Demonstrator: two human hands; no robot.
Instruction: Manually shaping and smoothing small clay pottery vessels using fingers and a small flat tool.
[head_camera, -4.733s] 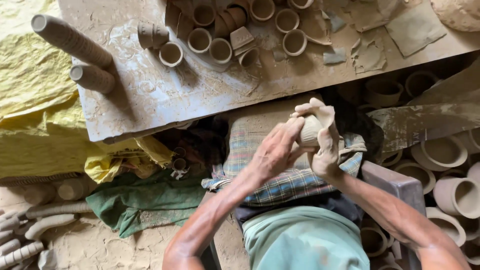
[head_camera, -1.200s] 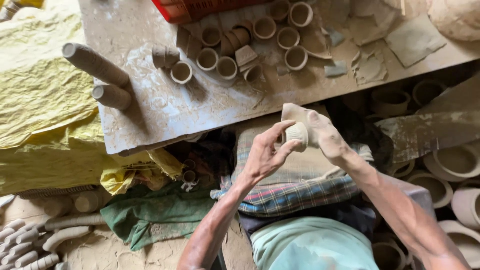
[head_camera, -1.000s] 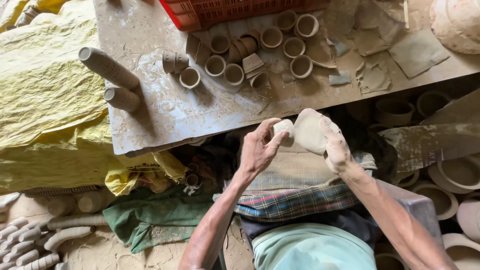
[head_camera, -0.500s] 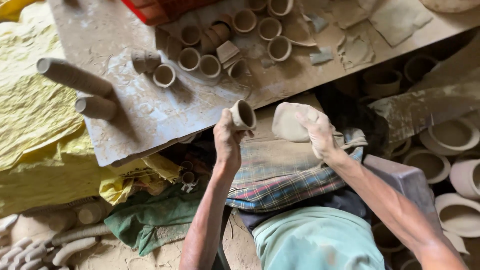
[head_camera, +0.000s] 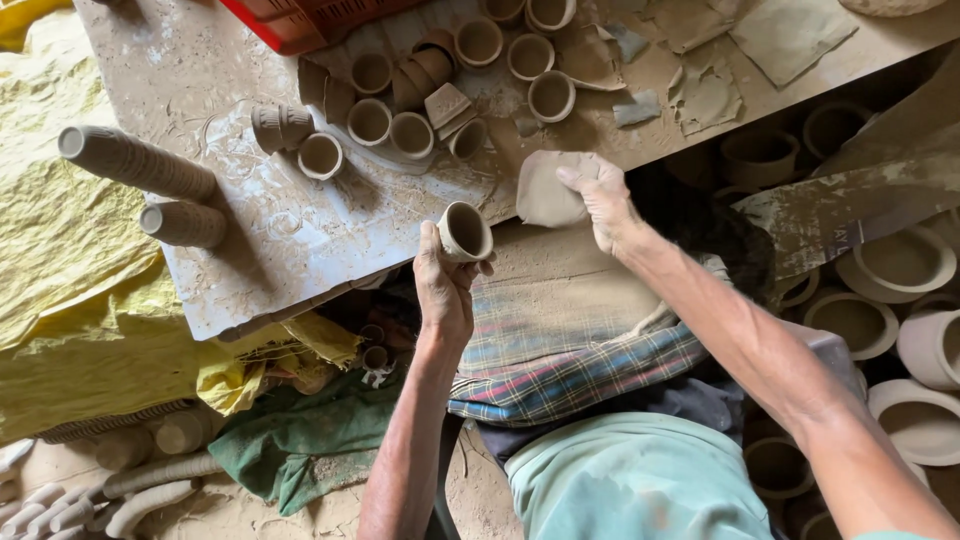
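Above the table's near edge, the left hand (head_camera: 443, 290) grips a small clay cup (head_camera: 465, 231); the right hand (head_camera: 603, 197) pinches a clay slab (head_camera: 548, 187). A tight squeeze may deform the soft cup.

- Hands parted: earlier both worked pressed together around one grey lump above the lap; now well apart.
- Left hand (head_camera: 445, 290) now holds a finished small clay cup (head_camera: 465, 231) by itself, mouth facing the camera, at the near edge of the bench (head_camera: 280, 240).
- Right hand (head_camera: 600, 200) now grips the leftover clay lump (head_camera: 550, 188), carried up from the lap to the bench edge.
- Cup came free of the lump between a second and half a second ago.
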